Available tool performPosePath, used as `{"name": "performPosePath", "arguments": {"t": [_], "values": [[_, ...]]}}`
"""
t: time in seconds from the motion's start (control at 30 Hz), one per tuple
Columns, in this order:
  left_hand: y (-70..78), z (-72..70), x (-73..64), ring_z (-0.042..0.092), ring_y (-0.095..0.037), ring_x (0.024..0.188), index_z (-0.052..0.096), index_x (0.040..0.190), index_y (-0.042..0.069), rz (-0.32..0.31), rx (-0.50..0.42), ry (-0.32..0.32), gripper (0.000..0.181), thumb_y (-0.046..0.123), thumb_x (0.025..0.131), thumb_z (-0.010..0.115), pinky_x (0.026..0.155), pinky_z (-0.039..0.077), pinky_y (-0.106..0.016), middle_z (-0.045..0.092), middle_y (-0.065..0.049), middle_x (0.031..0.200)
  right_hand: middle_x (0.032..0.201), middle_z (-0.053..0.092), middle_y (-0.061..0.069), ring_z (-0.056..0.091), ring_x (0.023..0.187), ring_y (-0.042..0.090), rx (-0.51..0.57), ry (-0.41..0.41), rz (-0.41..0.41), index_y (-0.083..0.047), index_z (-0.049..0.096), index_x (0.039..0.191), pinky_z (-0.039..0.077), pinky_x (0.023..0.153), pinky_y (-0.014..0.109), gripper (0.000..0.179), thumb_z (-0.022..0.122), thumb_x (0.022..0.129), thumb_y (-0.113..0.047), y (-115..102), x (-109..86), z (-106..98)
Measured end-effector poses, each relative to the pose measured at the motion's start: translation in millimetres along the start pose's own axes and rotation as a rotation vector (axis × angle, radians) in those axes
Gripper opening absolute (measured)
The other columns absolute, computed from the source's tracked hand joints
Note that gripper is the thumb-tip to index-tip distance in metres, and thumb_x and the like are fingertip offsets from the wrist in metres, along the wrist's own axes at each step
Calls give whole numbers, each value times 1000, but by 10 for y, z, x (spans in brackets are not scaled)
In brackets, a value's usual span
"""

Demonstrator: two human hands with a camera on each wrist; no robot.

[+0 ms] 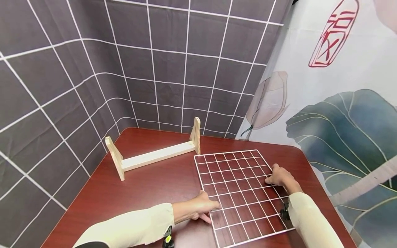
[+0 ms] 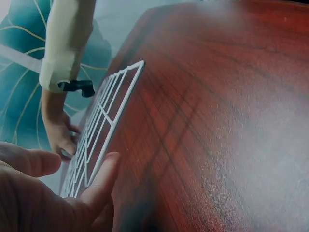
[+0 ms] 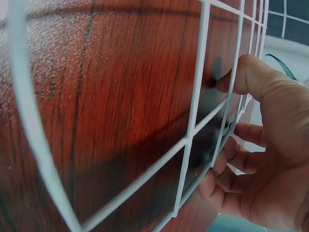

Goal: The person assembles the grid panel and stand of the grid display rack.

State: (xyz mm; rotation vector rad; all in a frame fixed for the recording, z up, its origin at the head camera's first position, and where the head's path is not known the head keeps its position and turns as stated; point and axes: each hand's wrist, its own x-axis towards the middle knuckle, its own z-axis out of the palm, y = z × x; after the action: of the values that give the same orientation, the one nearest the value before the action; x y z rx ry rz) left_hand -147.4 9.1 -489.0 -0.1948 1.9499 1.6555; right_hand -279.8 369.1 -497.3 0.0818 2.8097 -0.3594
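Observation:
A white wire grid panel (image 1: 238, 193) lies in both hands over the red-brown wooden tabletop. The left hand (image 1: 203, 206) grips its left edge, thumb above the wires and fingers beneath. In the left wrist view a finger (image 2: 104, 181) reaches under the edge of the grid, which is seen almost edge-on. The right hand (image 1: 280, 177) holds the opposite edge. Its curled fingers (image 3: 236, 164) meet the outer wire from outside in the right wrist view, while the thumb (image 3: 241, 75) reaches over the wires. Shadows of the wires fall on the table below.
A pale wooden stand (image 1: 158, 156), two upright end pieces joined by a flat bar, stands on the table (image 1: 149, 193) behind and left of the grid. A grey checked curtain (image 1: 167, 69) hangs at the back and left; a leaf-print cloth (image 1: 341, 120) hangs on the right.

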Motion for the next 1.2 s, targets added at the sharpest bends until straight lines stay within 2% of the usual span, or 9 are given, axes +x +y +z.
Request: {"name": "performPosePath", "arguments": {"t": [0.13, 0.2, 0.27, 0.37, 0.47, 0.7, 0.9, 1.0, 1.2], "values": [[-5, -17, 11, 68, -31, 47, 24, 127, -18, -6, 94, 39, 74, 9, 78, 74, 46, 57, -31, 55, -22, 81, 110, 61, 36, 61, 91, 41, 31, -3, -36, 16, 38, 133, 51, 83, 55, 76, 77, 82, -25, 2, -9, 4], [-2, -33, 15, 69, -32, 48, 20, 130, -21, -10, 137, 51, 82, 10, 78, 76, 41, 54, -28, 55, -22, 82, 113, 61, 36, 61, 94, 42, 35, 3, -57, 16, 39, 136, 50, 85, 56, 78, 77, 81, -25, -8, -15, -14], [5, -47, 25, 66, -28, 43, 21, 128, -20, -9, 164, 63, 82, 10, 76, 77, 38, 51, -25, 54, -20, 79, 115, 61, 37, 61, 95, 42, 39, 11, -74, 15, 39, 137, 50, 86, 56, 79, 78, 80, -25, -21, -24, -42], [17, -59, 43, 57, -18, 35, 24, 122, -17, 5, 162, 77, 76, 5, 73, 78, 37, 50, -25, 54, -19, 76, 118, 60, 37, 61, 98, 43, 43, 15, -80, 14, 40, 137, 49, 88, 57, 80, 78, 78, -26, -35, -41, -86], [16, -63, 60, 52, -15, 35, 26, 117, -14, 28, 143, 85, 72, 1, 70, 78, 39, 52, -27, 51, -21, 81, 120, 59, 37, 60, 99, 44, 40, 13, -77, 14, 41, 136, 49, 88, 57, 81, 78, 78, -29, -39, -54, -126], [-20, -101, 81, 60, -23, 39, 26, 110, -9, 102, 162, 109, 69, -4, 66, 79, 37, 51, -28, 48, -34, 101, 118, 61, 36, 61, 100, 45, 24, 22, -77, 14, 40, 137, 49, 89, 58, 85, 79, 77, -32, -66, -106, -175], [2, -147, 83, 56, -18, 35, 26, 116, -13, 145, 197, 110, 75, -3, 65, 80, 34, 49, -28, 51, -36, 95, 120, 59, 38, 60, 104, 47, 77, 58, -59, 14, 38, 138, 50, 88, 59, 87, 80, 78, -33, -63, -182, -223], [16, -147, 83, 54, -16, 34, 25, 123, -15, 159, 230, 120, 81, 0, 67, 82, 35, 50, -29, 52, -38, 99, 121, 56, 40, 59, 104, 48, 107, 65, -45, 14, 35, 138, 50, 87, 59, 89, 81, 79, -34, -39, -228, -266], [53, -136, 85, 52, -14, 32, 31, 123, -10, 217, 289, 151, 78, 4, 69, 85, 36, 51, -33, 57, -41, 98, 121, 54, 40, 58, 104, 49, 146, 79, -40, 13, 31, 138, 50, 87, 61, 89, 82, 81, -33, -3, -323, -346]]}}
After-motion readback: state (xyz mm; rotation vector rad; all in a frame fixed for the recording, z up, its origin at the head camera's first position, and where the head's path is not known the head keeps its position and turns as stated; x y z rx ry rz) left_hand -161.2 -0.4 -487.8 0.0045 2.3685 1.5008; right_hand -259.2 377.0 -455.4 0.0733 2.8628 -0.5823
